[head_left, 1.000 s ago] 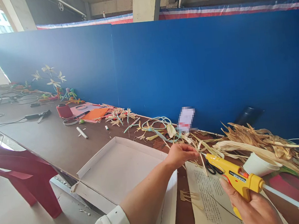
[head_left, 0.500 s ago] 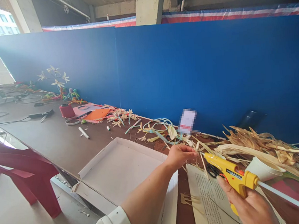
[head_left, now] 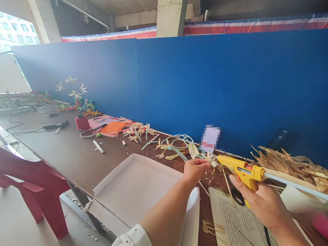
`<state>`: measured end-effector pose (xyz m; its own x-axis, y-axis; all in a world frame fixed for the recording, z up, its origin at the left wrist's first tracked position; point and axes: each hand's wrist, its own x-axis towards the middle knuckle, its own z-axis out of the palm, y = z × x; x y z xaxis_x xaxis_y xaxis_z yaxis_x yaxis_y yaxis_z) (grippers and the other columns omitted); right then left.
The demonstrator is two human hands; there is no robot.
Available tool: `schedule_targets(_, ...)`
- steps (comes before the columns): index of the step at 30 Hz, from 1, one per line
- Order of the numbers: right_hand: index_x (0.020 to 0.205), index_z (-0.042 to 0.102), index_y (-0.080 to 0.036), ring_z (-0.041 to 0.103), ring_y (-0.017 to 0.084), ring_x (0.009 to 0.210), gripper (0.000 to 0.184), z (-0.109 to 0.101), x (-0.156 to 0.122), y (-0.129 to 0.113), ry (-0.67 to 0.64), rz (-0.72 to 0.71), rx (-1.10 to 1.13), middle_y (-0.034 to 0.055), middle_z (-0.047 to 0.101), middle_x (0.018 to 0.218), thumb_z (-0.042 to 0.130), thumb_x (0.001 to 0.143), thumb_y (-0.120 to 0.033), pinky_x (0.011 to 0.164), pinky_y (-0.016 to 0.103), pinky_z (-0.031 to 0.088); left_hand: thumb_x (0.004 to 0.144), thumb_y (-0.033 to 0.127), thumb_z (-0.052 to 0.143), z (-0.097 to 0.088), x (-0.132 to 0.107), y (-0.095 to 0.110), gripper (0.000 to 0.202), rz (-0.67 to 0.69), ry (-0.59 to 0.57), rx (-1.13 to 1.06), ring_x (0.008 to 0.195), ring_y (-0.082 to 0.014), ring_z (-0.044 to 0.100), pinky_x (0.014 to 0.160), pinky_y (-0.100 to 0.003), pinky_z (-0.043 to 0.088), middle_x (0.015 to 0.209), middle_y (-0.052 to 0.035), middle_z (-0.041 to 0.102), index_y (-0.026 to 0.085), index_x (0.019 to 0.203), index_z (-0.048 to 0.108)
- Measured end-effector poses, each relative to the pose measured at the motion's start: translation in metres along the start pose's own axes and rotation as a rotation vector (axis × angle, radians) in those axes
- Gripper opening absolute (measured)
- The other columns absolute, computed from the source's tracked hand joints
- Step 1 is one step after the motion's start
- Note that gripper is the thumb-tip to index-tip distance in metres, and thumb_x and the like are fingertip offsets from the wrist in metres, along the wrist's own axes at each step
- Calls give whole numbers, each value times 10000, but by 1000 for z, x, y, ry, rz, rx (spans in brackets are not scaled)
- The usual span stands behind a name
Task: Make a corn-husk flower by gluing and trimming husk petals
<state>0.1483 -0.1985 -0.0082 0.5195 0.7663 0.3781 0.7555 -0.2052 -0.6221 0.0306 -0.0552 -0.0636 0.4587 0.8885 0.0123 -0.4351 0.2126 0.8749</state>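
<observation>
My right hand grips a yellow hot glue gun with a white glue stick sticking out of its back. The gun's nozzle points left at a small dried-husk flower piece pinched in my left hand. Both hands hover above the brown table, over a printed paper sheet and black scissors. Nozzle and husk piece almost touch.
A shallow white cardboard box lid lies left of my hands. Dried husks pile up at the right by a white cup. Husk flowers, ribbons, orange paper, a red spool and cables lie farther along. A blue partition backs the table; a red chair stands left.
Both hands have risen off the table and moved slightly left. The glue gun has lifted and its nozzle has come up to the husk piece in my left hand.
</observation>
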Motion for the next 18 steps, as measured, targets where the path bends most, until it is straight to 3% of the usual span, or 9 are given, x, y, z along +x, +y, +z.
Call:
schedule_targets(4, 942, 685, -212, 622, 300, 1043, 496, 6, 23, -10, 7, -49, 6, 96, 716, 972, 553, 707, -628, 816, 333, 483, 438, 408, 837, -3, 13, 1, 406, 19, 37, -53, 499, -51, 422, 514, -214, 299, 538, 5, 548, 103, 654, 679)
schedule_targets(7, 912, 679, -212, 604, 322, 1071, 498, 16, 32, -6, -29, -3, -6, 112, 715, 967, 537, 705, -642, 848, 364, 469, 448, 390, 834, -2, 21, 1, 391, 31, 64, -71, 503, -49, 430, 514, -207, 305, 559, -3, 562, 98, 656, 678)
schedule_targets(13, 1058, 638, -170, 552, 341, 1148, 648, 34, 28, 17, -3, 31, 32, 137, 678, 1103, 510, 706, -699, 932, 412, 424, 532, 337, 798, 5, 47, -8, 291, 33, 132, 5, 520, -56, 422, 511, -207, 317, 572, 1, 560, 103, 672, 696)
schedule_targets(18, 968, 665, -185, 599, 358, 1058, 609, 35, 23, 29, -32, 80, -11, 126, 708, 988, 505, 712, -713, 843, 414, 467, 529, 339, 800, 5, 56, -13, 290, 38, 89, 54, 534, -59, 411, 527, -209, 319, 567, 14, 550, 114, 681, 698)
